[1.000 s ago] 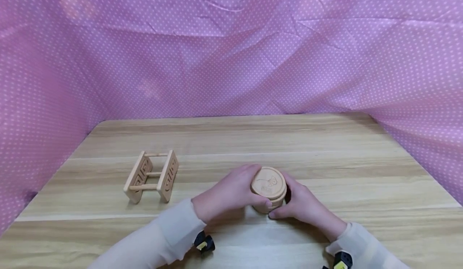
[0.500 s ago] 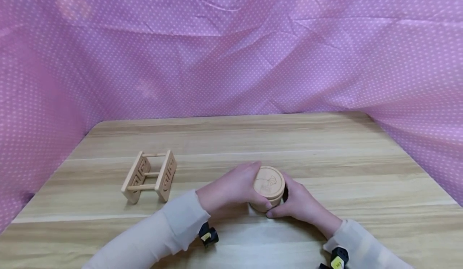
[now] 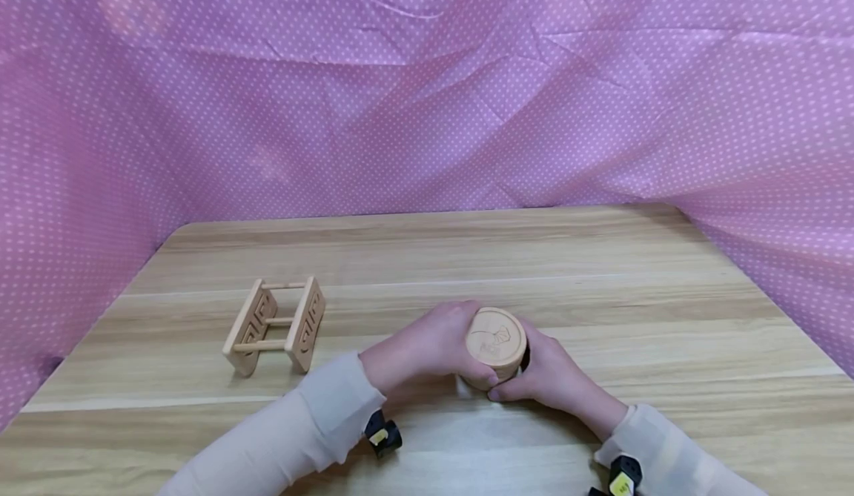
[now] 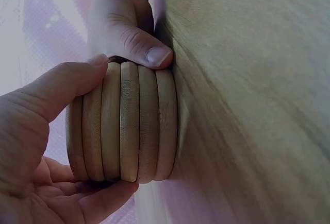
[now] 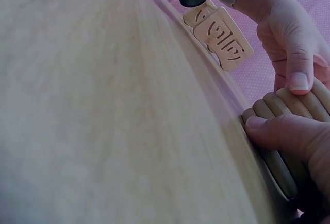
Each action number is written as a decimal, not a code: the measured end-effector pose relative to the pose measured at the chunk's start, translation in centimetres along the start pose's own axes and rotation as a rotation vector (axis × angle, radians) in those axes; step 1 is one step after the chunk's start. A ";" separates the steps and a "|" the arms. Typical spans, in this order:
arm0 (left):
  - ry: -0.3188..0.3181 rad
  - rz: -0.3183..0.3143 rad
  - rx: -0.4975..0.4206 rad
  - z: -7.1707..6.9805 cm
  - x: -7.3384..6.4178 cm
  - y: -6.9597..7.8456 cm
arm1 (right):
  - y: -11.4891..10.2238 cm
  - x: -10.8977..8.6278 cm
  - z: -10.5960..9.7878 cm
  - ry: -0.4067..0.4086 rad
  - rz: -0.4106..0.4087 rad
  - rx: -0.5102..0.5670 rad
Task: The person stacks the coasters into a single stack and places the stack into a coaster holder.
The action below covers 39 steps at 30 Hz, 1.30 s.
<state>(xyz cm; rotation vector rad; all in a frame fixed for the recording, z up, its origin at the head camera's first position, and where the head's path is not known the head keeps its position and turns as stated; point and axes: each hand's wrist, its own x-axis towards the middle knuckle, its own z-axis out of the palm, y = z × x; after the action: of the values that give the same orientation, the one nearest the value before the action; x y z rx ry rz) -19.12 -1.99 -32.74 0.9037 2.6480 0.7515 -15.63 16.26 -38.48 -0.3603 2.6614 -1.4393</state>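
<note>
A stack of several round wooden coasters [image 3: 496, 342] stands on the table right of the middle, its top one engraved with a leaf-like drawing. My left hand [image 3: 434, 342] grips the stack from the left, thumb on the near side and fingers curled round the far side. From the right, my right hand [image 3: 557, 374] holds it lower down, thumb tip near the table. In the left wrist view the coaster edges [image 4: 121, 131] lie nearly flush, with the right thumb [image 4: 147, 51] pressed against the lower ones. Most of the right fingers are hidden behind the stack.
A light wooden coaster holder [image 3: 308, 325], two cut-out side panels joined by rods, stands at the left of the wood-grain table [image 3: 427, 259]. Pink dotted cloth [image 3: 400, 110] hangs behind and along both sides.
Both hands stay round the stack with only small shifts. The coasters look more evenly lined up than a second ago. The holder stays in place on the table.
</note>
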 end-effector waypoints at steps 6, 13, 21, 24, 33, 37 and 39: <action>0.003 0.000 -0.008 0.0 -0.1 -0.1 | 0.0 0.0 0.2 0.027 0.003 -0.021; -0.004 0.001 -0.018 0.0 -0.3 -0.3 | 0.1 -0.1 0.4 0.053 -0.005 -0.032; 0.032 -0.001 -0.068 0.4 -0.4 -0.6 | -0.1 -0.1 0.2 0.063 -0.024 -0.035; 0.044 -0.005 -0.068 0.5 -0.5 -0.8 | -0.2 0.0 0.1 0.060 -0.029 -0.044; 0.096 0.049 -0.056 0.5 -0.7 -1.0 | -0.3 0.1 -0.1 0.060 -0.055 -0.012; 0.117 0.063 -0.058 0.6 -0.7 -1.2 | -0.1 0.2 -0.1 0.040 -0.058 0.048; 0.127 0.065 -0.070 0.7 -0.7 -1.3 | 0.1 0.2 0.0 0.022 -0.055 0.115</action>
<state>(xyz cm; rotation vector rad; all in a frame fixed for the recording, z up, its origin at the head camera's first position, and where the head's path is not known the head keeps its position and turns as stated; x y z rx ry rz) -18.96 -3.03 -33.96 0.9570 2.6930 0.9409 -15.84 16.27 -38.53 -0.4130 2.5900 -1.6120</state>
